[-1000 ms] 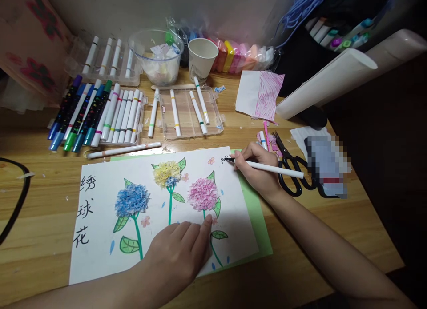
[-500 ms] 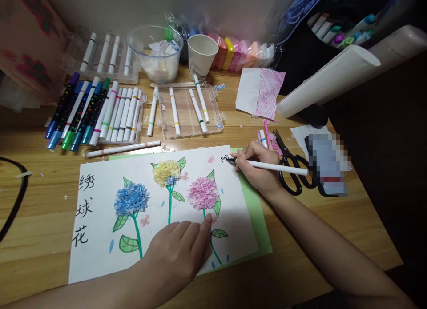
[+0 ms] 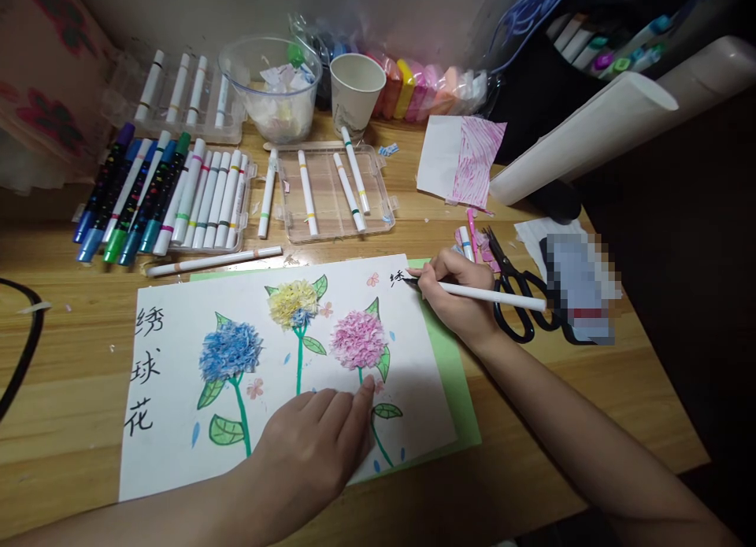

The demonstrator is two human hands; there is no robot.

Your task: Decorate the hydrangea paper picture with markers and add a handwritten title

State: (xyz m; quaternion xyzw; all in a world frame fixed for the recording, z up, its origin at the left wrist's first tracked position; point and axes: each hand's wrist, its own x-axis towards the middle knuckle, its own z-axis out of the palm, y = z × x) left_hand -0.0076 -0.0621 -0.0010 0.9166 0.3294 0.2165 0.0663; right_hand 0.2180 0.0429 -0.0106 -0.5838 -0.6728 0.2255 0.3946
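Observation:
A white sheet lies over a green sheet. It bears a blue flower, a yellow flower and a pink flower, with large black characters down its left edge. My right hand grips a white marker, whose black tip is at a small black character near the sheet's top right corner. My left hand rests on the lower part of the sheet, holding nothing, its index finger stretched out just below the pink flower; some other fingers are hidden.
Black scissors lie right beside my right hand, near a blurred-out object. Behind the sheet are an open marker case, many markers, a clear bowl, a paper cup and white rolls.
More strokes show in the small character at the marker tip. My right hand has barely shifted, and my left hand stays in place. The view has moved slightly.

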